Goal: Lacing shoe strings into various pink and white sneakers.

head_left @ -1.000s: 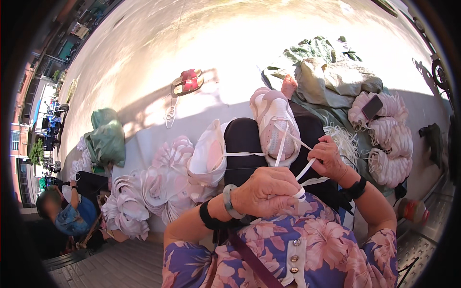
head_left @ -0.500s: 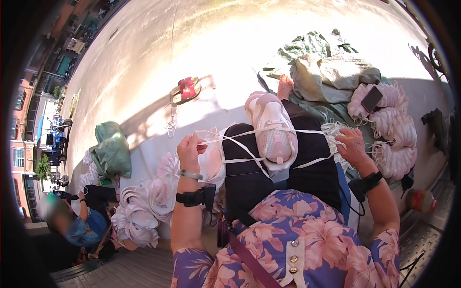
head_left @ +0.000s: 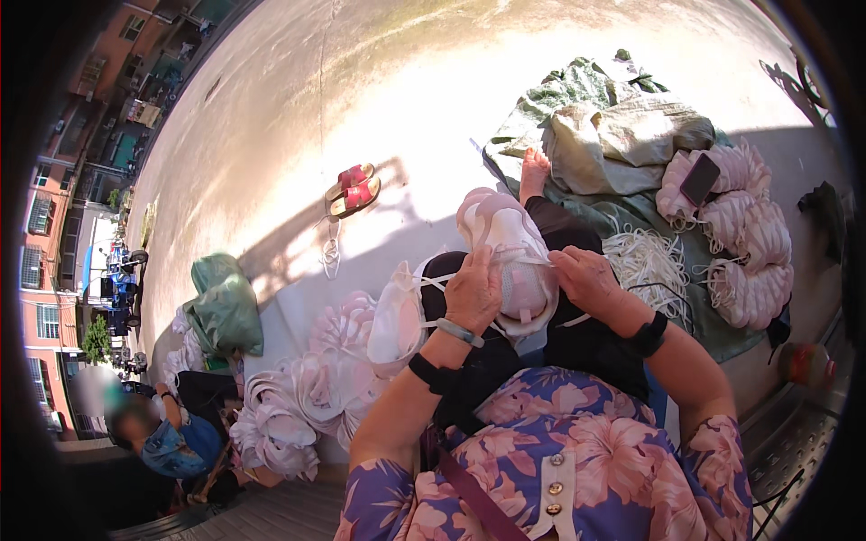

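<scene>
A pale pink and white shoe upper (head_left: pixel 507 222) rests across my black-trousered lap, its toe pointing away from me. Against its left side, my left hand (head_left: pixel 475 290) is closed on a white shoelace (head_left: pixel 431 280), with a stretch of lace trailing off to the left. At the right side, my right hand (head_left: pixel 586 281) pinches the lace close to the shoe's edge. My fingers partly hide where the lace meets the upper. A second white-and-pink upper (head_left: pixel 397 320) lies just left of my lap.
Stacked uppers (head_left: pixel 298 388) lie at left, more (head_left: pixel 749 234) at right with a phone (head_left: pixel 700 179) on top. Loose laces (head_left: pixel 645 270) lie beside my right leg. Sacks (head_left: pixel 622 135), a green bag (head_left: pixel 224 307) and red sandals (head_left: pixel 354 192) are around. Another person (head_left: pixel 176 437) sits at left.
Both hands have come inward from wide apart to the sides of the shoe upper. The laces that were stretched out to each side are now drawn in close.
</scene>
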`<control>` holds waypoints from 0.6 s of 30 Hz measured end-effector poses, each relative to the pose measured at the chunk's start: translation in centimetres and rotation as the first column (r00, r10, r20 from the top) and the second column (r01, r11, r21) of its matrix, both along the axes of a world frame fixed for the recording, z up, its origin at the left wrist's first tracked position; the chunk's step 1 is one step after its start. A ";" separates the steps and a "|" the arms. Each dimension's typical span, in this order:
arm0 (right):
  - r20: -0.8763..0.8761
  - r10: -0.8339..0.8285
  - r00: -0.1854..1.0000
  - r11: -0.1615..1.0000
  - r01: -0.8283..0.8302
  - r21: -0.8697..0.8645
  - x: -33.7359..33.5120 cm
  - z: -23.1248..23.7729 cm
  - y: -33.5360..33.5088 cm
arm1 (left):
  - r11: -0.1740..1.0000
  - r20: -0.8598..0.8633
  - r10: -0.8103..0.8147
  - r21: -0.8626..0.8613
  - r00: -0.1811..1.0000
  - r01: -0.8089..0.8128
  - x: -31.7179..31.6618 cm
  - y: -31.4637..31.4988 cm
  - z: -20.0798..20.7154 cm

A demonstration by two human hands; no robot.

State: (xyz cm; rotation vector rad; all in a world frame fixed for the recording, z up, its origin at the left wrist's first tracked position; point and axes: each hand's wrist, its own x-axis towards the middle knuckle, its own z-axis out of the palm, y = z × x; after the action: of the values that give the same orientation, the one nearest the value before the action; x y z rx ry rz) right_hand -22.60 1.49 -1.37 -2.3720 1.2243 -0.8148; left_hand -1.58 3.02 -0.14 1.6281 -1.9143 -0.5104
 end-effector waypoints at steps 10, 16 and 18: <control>-0.036 -0.094 0.995 0.989 0.098 0.114 -6.6 -1.7 0.4 | 0.974 -0.069 -0.016 0.224 0.997 0.031 3.8 -0.4 1.2; -0.041 -0.201 0.979 0.965 0.205 0.166 -13.5 -0.6 1.2 | 0.999 0.251 -0.030 -0.028 0.968 0.038 8.5 0.7 5.0; -0.063 -0.241 0.968 0.957 0.248 0.149 -16.5 0.0 1.7 | 0.991 0.349 0.021 -0.132 0.937 0.026 10.2 0.9 5.3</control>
State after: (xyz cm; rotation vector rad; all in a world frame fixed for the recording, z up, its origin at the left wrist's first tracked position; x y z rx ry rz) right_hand -39.07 3.22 -1.33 -2.1523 1.5629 -0.7122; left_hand 8.59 3.94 5.13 1.7153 -2.1513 -0.0885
